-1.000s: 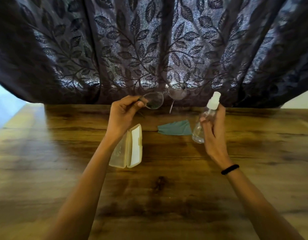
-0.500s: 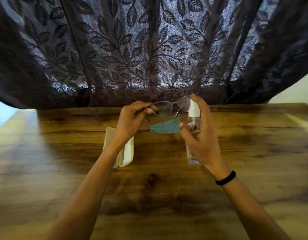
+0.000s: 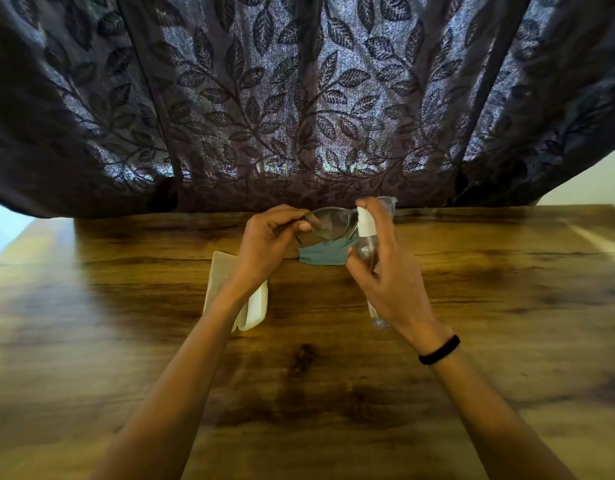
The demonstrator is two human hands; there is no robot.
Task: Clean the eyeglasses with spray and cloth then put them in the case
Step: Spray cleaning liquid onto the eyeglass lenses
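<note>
Case (image 3: 236, 296) at the left of my view, pale cream plastic, lying open on the wooden table (image 3: 126, 341); my left forearm crosses over it, so I can't tell what's inside. My left hand (image 3: 268, 244) is curled closed, thumb and fingers pinching the left end of the eyeglasses (image 3: 330, 223), which are held up off the table just above the cloth. Glasses look clear-framed, thin, and the lens nearest me looks hazy; the far lens is mostly hidden behind my right hand. Cloth (image 3: 321, 254) is teal, crumpled flat on the table below the glasses. My right hand (image 3: 385, 275) is wrapped around the spray bottle (image 3: 366, 237), index finger on top of the white nozzle, which sits just beside the lens. Bottle is clear; liquid level not readable. Black band (image 3: 439, 349) on my right wrist. Dark leaf-pattern curtain (image 3: 299, 98) behind.
</note>
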